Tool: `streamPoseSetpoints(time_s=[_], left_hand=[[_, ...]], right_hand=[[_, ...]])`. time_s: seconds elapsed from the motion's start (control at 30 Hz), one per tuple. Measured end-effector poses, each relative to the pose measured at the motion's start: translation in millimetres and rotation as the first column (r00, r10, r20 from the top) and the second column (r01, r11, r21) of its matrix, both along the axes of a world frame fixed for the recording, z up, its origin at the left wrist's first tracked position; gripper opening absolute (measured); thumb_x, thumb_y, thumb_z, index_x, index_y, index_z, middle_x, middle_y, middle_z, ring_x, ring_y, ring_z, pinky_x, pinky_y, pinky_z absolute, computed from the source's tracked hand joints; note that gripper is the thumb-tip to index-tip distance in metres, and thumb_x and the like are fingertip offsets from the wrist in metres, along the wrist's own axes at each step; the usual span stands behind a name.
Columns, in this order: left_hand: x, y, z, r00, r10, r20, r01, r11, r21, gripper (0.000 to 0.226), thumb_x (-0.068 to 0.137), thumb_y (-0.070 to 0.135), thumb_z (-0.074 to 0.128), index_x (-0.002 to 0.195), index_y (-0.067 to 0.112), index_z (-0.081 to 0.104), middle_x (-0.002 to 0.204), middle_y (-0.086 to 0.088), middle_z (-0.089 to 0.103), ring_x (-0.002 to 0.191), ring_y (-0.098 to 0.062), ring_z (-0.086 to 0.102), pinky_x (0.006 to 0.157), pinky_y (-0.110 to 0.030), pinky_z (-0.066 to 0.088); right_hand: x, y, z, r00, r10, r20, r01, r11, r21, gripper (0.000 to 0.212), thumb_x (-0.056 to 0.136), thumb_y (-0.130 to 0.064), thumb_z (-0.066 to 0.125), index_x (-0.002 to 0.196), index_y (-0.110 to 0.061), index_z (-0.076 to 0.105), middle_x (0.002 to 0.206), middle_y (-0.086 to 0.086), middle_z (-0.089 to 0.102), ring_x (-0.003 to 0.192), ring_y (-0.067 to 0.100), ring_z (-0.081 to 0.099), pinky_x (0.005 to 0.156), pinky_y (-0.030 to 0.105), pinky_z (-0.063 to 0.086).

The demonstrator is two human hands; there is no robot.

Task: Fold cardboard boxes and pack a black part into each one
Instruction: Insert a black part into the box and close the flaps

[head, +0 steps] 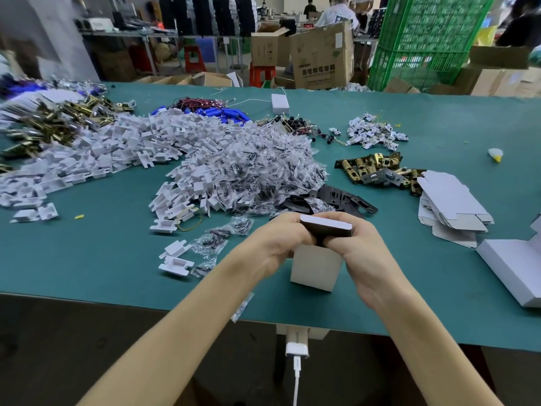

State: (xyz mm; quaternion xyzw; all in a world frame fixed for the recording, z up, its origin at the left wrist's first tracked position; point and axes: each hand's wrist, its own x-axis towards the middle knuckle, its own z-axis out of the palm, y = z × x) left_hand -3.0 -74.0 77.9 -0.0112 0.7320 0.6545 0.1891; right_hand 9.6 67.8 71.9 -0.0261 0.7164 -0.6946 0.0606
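Note:
A small grey-white cardboard box (317, 266) stands upright near the table's front edge, its top flap lifted and its dark inside showing. My left hand (276, 244) grips the box's upper left side. My right hand (360, 247) grips the upper right side, thumb at the opening. Whether a black part lies inside is hidden by my fingers. Loose black flat parts (339, 197) lie just beyond my hands. A stack of flat unfolded boxes (450, 206) rests to the right.
Heaps of white plastic pieces (123, 150) and clear bagged screws (257, 165) fill the green table's (87, 259) middle and left. Brass latches (377, 169) lie at right, a white open box (515, 265) at far right. Cartons and people stand behind.

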Motion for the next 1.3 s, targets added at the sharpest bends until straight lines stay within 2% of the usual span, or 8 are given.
streamPoseSetpoints(time_s=[0.13,0.27,0.37,0.53,0.8,1.07,1.2,1.3], left_hand=[[-8,-3,7,0.999,-0.042,0.015,0.044,0.990,-0.137,0.027,0.081,-0.009,0.054,0.081,0.017,0.062,0.062,0.007,0.059,0.066,-0.011,0.054,0.062,-0.023,0.043],[-18,-9,18,0.990,-0.136,0.020,0.136,0.943,-0.302,0.029,0.088,-0.013,0.052,0.098,0.012,0.062,0.091,-0.009,0.062,0.088,-0.021,0.058,0.080,-0.036,0.052],[-24,-5,31,0.975,-0.221,-0.026,0.179,0.847,-0.500,0.029,0.088,-0.011,0.056,0.108,0.008,0.063,0.101,-0.018,0.060,0.091,-0.030,0.059,0.085,-0.045,0.057],[-31,-2,42,0.928,-0.336,-0.158,0.112,0.658,-0.744,0.025,0.084,-0.008,0.065,0.100,0.011,0.070,0.098,-0.022,0.071,0.086,-0.037,0.075,0.073,-0.044,0.065],[-32,-12,38,0.923,-0.323,-0.208,0.098,0.723,-0.684,0.016,0.082,-0.008,0.067,0.094,0.001,0.072,0.094,-0.027,0.073,0.071,-0.037,0.077,0.064,-0.050,0.065],[-33,-18,33,0.935,-0.264,-0.235,0.081,0.808,-0.583,0.026,0.080,-0.008,0.072,0.079,0.016,0.064,0.091,-0.021,0.071,0.074,-0.039,0.077,0.065,-0.051,0.066],[-34,-24,30,0.937,-0.252,-0.242,0.099,0.856,-0.508,0.016,0.084,-0.006,0.071,0.088,0.008,0.065,0.088,-0.016,0.067,0.075,-0.033,0.075,0.066,-0.052,0.066],[-33,-31,27,0.965,-0.203,-0.169,0.149,0.946,-0.288,0.019,0.098,0.021,0.072,0.106,0.004,0.070,0.094,-0.013,0.070,0.082,-0.019,0.067,0.083,-0.051,0.065]], right_hand=[[0,2,-1,1.000,-0.023,0.012,0.023,1.000,-0.020,0.040,0.083,0.018,0.057,0.099,-0.013,0.075,0.094,0.009,0.078,0.083,0.011,0.066,0.074,0.024,0.050],[0,5,-2,1.000,-0.016,0.010,0.016,1.000,0.014,0.038,0.084,0.016,0.056,0.105,-0.010,0.074,0.102,0.014,0.076,0.086,0.013,0.064,0.075,0.026,0.046],[-1,5,-2,1.000,-0.021,-0.015,0.022,0.999,0.050,0.038,0.082,0.015,0.057,0.102,-0.012,0.075,0.099,0.013,0.076,0.084,0.013,0.062,0.074,0.028,0.044],[-3,4,-2,0.998,-0.035,-0.055,0.040,0.995,0.092,0.035,0.081,0.013,0.060,0.098,-0.014,0.074,0.085,0.001,0.072,0.071,0.002,0.058,0.062,0.015,0.043],[-9,5,-2,0.998,-0.040,-0.055,0.047,0.991,0.128,0.039,0.082,0.012,0.056,0.100,-0.017,0.075,0.089,0.000,0.076,0.077,0.006,0.064,0.069,0.025,0.046],[-18,2,1,0.996,-0.033,-0.079,0.043,0.991,0.127,0.042,0.083,0.011,0.052,0.103,-0.017,0.077,0.083,-0.009,0.076,0.069,-0.001,0.064,0.054,0.011,0.046],[-20,0,3,0.996,-0.019,-0.087,0.029,0.994,0.109,0.045,0.083,0.012,0.051,0.105,-0.017,0.078,0.093,-0.002,0.079,0.077,0.005,0.069,0.060,0.014,0.049],[-24,3,1,0.993,-0.089,-0.080,0.097,0.990,0.100,0.042,0.084,0.011,0.053,0.104,-0.016,0.078,0.097,0.005,0.079,0.082,0.014,0.069,0.064,0.026,0.051]])
